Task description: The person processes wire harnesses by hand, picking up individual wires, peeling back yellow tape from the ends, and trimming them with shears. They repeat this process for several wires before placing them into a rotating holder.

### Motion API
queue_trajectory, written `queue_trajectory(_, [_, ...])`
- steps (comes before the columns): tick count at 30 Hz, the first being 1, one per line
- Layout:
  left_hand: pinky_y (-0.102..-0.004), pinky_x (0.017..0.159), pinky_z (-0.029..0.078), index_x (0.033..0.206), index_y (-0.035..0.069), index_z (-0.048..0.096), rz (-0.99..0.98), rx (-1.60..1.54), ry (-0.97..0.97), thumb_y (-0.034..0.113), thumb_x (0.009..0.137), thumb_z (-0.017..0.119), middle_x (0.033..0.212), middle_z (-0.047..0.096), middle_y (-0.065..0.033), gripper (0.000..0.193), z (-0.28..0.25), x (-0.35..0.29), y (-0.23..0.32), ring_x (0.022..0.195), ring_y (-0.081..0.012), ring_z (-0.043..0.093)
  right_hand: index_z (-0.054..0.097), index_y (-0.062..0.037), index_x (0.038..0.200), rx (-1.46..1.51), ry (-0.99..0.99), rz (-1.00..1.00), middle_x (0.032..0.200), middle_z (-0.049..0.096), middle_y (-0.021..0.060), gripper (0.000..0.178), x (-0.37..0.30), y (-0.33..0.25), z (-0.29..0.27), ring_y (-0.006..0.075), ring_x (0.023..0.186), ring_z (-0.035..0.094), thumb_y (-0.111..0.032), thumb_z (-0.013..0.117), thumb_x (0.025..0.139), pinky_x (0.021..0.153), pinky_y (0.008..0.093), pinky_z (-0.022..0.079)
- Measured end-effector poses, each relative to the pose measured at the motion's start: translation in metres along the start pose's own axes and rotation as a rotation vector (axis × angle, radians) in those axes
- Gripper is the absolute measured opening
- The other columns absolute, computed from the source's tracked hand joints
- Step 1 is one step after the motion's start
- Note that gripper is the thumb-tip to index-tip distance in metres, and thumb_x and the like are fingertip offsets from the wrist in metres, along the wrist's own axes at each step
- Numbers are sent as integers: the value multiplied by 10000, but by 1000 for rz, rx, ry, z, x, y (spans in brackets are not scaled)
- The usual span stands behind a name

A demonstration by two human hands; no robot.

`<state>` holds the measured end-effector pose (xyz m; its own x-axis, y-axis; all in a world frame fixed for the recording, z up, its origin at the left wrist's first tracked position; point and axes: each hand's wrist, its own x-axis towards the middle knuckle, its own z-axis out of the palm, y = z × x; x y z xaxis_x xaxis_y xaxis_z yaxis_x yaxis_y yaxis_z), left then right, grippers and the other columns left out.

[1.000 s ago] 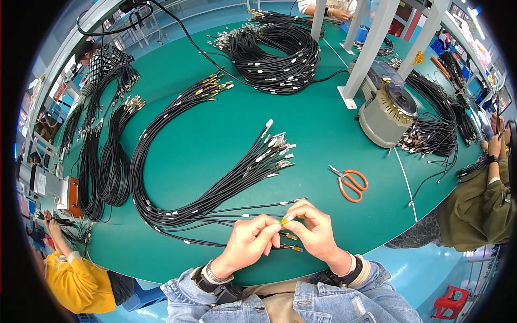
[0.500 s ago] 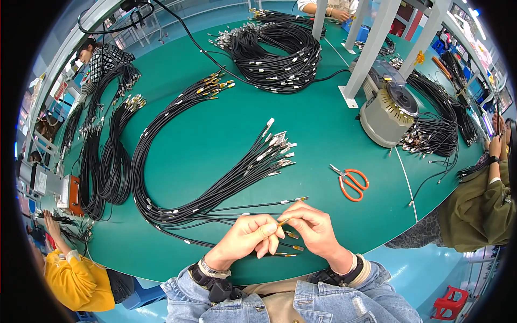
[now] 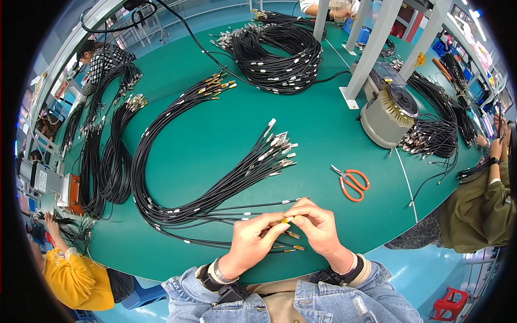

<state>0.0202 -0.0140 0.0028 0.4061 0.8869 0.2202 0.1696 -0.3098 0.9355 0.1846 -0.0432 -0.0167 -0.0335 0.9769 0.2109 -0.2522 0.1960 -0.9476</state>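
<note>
Close to the table's front edge, my left hand (image 3: 252, 241) and my right hand (image 3: 319, 229) meet fingertip to fingertip. Both are closed, pinching a small cable end with yellow tape (image 3: 287, 219) on it; its cable is mostly hidden by my fingers. Several loose black cables run under and behind my hands, some with yellow-wrapped ends (image 3: 298, 247). They come off a long curved bundle of black cables (image 3: 139, 161), whose white-labelled ends (image 3: 277, 148) fan out in front of my hands. Orange-handled cutters (image 3: 353, 184) lie to the right, jaws toward the far left.
A round tape dispenser (image 3: 389, 116) stands at the right beside grey posts (image 3: 371, 54). A big cable coil (image 3: 277, 59) lies at the far side, with more bundles (image 3: 114, 172) at the left. Co-workers sit around the green table (image 3: 301, 118); a red stool (image 3: 451, 302) stands on the floor.
My left hand has turned, its fingers now curled inward, and both thumbs press at the taped end. The yellow tape shows more plainly between my fingertips. The cables and cutters stay put.
</note>
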Motion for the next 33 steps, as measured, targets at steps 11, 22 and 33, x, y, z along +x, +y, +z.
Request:
queue_trajectory(11, [-226,480,449,885,-4,649,415,589,124,17,796,680,649,656,-65,96,1,-3,0,507,-90,581,647,10,1022,40,-10,9,967,592,78,154,-1,1,2,154,911,548,-61,564,912,822,285,455])
queue_trajectory(22, [-197,510,425,872,-2,596,-326,-394,-254,127,903,615,685,612,-11,134,-11,0,-8,586,-33,520,615,19,1046,152,-112,88,972,574,71,167,-1,10,-4,152,922,529,-61,520,933,859,296,434])
queue_trajectory(33, [-190,552,405,887,11,601,-456,-547,-333,223,960,526,682,586,-2,237,-16,6,-5,610,-42,495,613,11,1032,274,-110,159,942,560,59,169,-1,10,-4,153,898,522,-89,512,942,853,300,424])
